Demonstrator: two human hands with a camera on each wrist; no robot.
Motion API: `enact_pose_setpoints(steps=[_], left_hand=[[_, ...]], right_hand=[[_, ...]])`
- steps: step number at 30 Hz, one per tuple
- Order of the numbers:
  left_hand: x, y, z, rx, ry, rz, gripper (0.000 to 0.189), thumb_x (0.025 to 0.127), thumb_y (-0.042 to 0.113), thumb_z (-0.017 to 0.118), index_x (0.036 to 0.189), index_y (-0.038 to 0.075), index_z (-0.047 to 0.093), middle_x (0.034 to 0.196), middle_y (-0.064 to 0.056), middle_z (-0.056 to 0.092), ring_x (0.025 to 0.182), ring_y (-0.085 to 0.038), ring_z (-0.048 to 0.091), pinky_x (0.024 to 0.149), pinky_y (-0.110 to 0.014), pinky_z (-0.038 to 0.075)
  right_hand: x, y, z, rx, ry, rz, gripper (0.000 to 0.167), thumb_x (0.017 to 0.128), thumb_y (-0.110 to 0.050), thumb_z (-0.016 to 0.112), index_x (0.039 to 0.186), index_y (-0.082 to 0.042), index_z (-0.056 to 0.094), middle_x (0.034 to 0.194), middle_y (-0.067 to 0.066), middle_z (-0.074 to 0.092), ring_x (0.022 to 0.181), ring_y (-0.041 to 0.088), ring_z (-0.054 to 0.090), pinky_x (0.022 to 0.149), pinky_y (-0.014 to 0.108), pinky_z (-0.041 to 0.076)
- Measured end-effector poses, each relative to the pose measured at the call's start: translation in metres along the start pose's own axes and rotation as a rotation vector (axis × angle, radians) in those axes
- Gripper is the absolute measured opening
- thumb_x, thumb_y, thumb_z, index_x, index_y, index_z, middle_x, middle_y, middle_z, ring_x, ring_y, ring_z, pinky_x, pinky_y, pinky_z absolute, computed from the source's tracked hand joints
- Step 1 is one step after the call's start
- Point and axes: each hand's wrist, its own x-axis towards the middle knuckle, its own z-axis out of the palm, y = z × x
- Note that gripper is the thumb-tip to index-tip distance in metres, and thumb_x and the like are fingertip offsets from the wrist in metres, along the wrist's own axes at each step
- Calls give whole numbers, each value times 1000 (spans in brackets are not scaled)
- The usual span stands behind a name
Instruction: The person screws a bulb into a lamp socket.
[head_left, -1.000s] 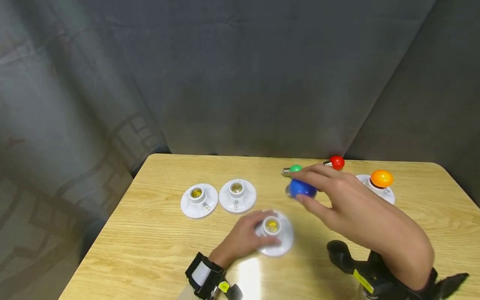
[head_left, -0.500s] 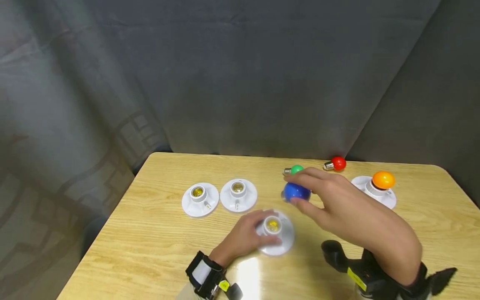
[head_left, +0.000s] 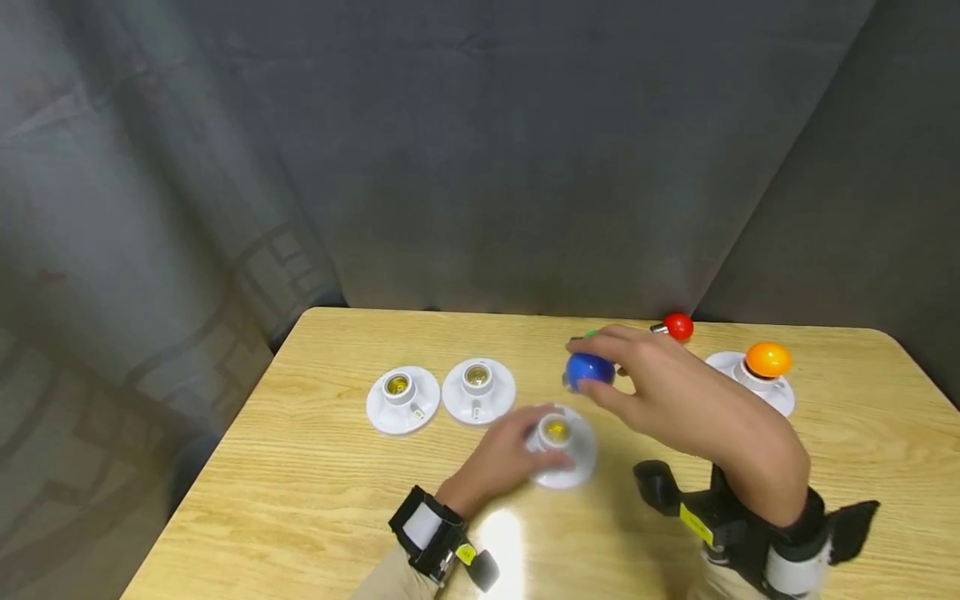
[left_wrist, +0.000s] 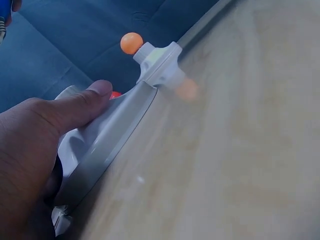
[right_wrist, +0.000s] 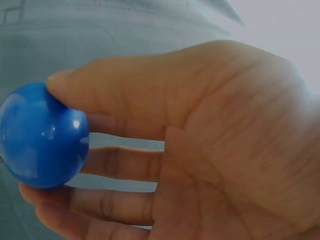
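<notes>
My right hand point(head_left: 667, 383) pinches a blue light bulb point(head_left: 589, 371) by its round glass, above the table. In the right wrist view the thumb and fingertips hold the blue bulb point(right_wrist: 42, 135) from both sides. Near the table's middle my left hand point(head_left: 504, 460) grips a white round lamp holder point(head_left: 579, 454), thumb and fingers on either side of its upright socket. The left wrist view shows the thumb point(left_wrist: 82, 107) on that holder, whose rim point(left_wrist: 122, 127) is close to the tabletop. Most of a green bulb point(head_left: 591, 334) is hidden behind my right hand.
Two more white lamp holders with bare sockets stand left, one point(head_left: 402, 402) beside the other point(head_left: 480, 393). At the back lies a red bulb point(head_left: 679, 327). An orange bulb point(head_left: 768, 360) sits in a holder point(head_left: 776, 402) at right. A dark curtain point(head_left: 517, 167) hangs behind the table.
The right hand has moved left with the blue bulb, which now hangs closer to the held lamp holder. My left hand has shifted that holder slightly away and to the right.
</notes>
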Motion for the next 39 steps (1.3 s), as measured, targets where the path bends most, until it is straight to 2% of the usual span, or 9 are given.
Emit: enact_pose_setpoints(steps=[2, 8, 17, 24, 30, 39], left_hand=[[5, 0, 2, -5, -2, 3, 61, 74, 58, 75, 129, 41, 56, 124, 13, 63, 111, -7, 58, 95, -39, 50], [17, -1, 3, -50, -18, 50, 53, 76, 53, 76, 125, 40, 58, 116, 16, 66, 104, -4, 61, 91, -33, 51], [29, 1, 3, -38, -4, 34, 55, 77, 54, 75, 127, 41, 57, 122, 14, 65, 109, -5, 61, 94, -37, 51], [31, 0, 3, -15, 15, 30, 58, 75, 57, 74, 128, 41, 56, 129, 12, 62, 116, -9, 59, 101, -42, 48], [31, 1, 3, -17, 12, 30, 58, 75, 57, 75, 128, 41, 57, 124, 13, 64, 112, -7, 60, 99, -39, 48], [31, -2, 3, -46, 16, 16, 59, 76, 53, 76, 130, 42, 55, 122, 14, 65, 111, -7, 60, 97, -38, 49]], right_hand=[[3, 2, 1, 14, -9, -6, 38, 91, -25, 68, 126, -11, 64, 119, 3, 67, 106, 22, 63, 93, 48, 53], [9, 8, 2, 32, -13, -13, 38, 90, -21, 69, 124, -7, 64, 118, 7, 68, 101, 22, 64, 89, 47, 55], [14, 11, -1, 30, -36, 28, 38, 91, -23, 68, 126, -8, 64, 119, 8, 66, 100, 23, 63, 88, 47, 55], [18, 16, 1, 37, -48, 39, 38, 91, -22, 67, 125, -7, 64, 118, 9, 67, 99, 23, 64, 88, 47, 55], [19, 20, 6, 55, -74, 68, 38, 91, -21, 66, 126, -7, 63, 118, 9, 68, 100, 24, 64, 89, 49, 55], [26, 32, 20, 78, -98, 56, 35, 88, -14, 67, 121, -2, 65, 113, 10, 70, 98, 23, 64, 91, 47, 55]])
